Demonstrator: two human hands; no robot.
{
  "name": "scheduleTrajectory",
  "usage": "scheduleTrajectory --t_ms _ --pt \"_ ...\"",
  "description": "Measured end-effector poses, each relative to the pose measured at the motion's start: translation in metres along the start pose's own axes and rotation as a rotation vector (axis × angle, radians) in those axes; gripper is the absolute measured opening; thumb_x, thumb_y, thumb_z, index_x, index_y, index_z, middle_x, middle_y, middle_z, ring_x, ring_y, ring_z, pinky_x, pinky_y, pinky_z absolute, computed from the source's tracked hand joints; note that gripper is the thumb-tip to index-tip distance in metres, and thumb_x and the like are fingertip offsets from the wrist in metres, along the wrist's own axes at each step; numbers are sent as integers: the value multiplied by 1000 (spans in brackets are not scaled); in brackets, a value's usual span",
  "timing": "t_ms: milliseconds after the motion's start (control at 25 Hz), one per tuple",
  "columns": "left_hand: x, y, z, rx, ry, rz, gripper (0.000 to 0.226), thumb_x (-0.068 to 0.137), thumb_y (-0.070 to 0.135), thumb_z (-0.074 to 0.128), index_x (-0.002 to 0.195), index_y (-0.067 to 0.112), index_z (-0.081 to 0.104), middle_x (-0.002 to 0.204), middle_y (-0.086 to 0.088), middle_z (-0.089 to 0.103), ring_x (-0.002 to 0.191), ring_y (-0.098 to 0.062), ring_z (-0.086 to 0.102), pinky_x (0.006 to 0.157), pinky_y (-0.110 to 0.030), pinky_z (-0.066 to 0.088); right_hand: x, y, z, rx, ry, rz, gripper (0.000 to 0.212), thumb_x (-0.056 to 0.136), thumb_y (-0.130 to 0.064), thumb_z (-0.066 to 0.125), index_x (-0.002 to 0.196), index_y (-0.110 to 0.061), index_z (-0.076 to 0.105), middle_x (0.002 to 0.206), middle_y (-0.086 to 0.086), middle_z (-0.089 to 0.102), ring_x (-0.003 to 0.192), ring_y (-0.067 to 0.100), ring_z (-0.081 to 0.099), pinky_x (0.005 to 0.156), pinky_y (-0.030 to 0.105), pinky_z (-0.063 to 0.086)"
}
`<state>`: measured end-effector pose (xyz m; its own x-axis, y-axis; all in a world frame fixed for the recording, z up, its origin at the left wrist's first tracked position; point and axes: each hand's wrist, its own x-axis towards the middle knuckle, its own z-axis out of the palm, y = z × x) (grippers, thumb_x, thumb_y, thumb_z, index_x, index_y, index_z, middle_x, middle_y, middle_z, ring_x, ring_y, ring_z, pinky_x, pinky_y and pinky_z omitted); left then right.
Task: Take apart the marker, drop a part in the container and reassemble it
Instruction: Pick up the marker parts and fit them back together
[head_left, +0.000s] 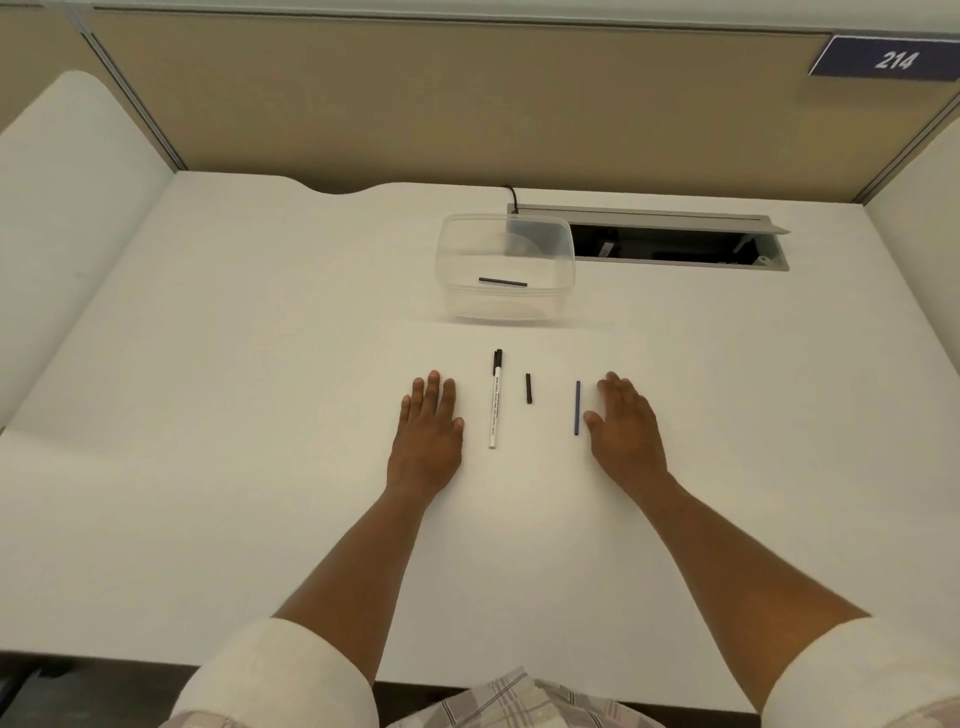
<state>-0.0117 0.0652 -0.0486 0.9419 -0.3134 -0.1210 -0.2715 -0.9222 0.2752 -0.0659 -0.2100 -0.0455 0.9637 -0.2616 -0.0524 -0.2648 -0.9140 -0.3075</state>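
A white marker barrel with a black tip end (494, 399) lies lengthwise on the white desk. To its right lies a short black piece (529, 387), and further right a thin dark blue rod (577, 408). A clear plastic container (505, 267) stands beyond them, with a thin black stick (502, 282) on its bottom. My left hand (428, 423) rests flat on the desk left of the barrel, holding nothing. My right hand (626, 421) lies flat just right of the blue rod, fingers apart, holding nothing.
An open cable hatch (670, 236) is sunk in the desk behind and right of the container, with a black cable (513, 197) at its left end. Beige partition walls enclose the desk; a blue sign reading 214 (891, 58) hangs top right.
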Motion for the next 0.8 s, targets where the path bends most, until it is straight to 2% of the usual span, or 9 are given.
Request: scheduleTrajectory --t_ms 240,320,440,600,720,800 --pt "-6 18 -8 -36 -87 26 59 102 27 33 156 15 10 165 -12 0 152 -30 -3 124 -40 5 -39 -1 16 -21 50 -1 52 100 -22 44 149 -6 35 160 12 29 149 30 24 122 45 15" --pt "-9 22 -13 -81 -104 45 61 101 27 38 156 20 11 165 -4 4 153 -26 1 123 -42 17 -47 -1 18 -8 74 -5 52 100 -21 44 149 -7 36 160 12 30 149 29 24 122 45 15" --pt "-8 26 -25 -72 -116 100 64 99 21 45 154 31 15 164 8 11 151 -19 15 110 -43 39 -52 2 19 -2 83 -22 52 99 -20 45 149 -7 36 160 11 29 149 29 25 123 46 15" --pt "1 35 -36 38 -113 252 58 95 14 49 147 35 36 161 12 22 135 -19 42 94 -40 50 -55 6 17 1 76 -45 53 100 -20 45 151 -8 34 161 9 27 150 27 22 123 44 13" --pt "4 37 -36 74 -118 278 42 94 11 51 130 30 55 159 13 29 129 -21 47 89 -41 51 -56 7 18 5 86 -53 53 100 -20 46 150 -8 36 161 9 29 150 27 23 123 44 14" --pt "5 35 -36 72 -104 293 33 93 11 53 121 26 60 156 13 35 130 -19 47 88 -40 52 -56 8 18 5 98 -54 53 99 -20 47 150 -8 37 160 9 30 149 27 25 123 44 16"
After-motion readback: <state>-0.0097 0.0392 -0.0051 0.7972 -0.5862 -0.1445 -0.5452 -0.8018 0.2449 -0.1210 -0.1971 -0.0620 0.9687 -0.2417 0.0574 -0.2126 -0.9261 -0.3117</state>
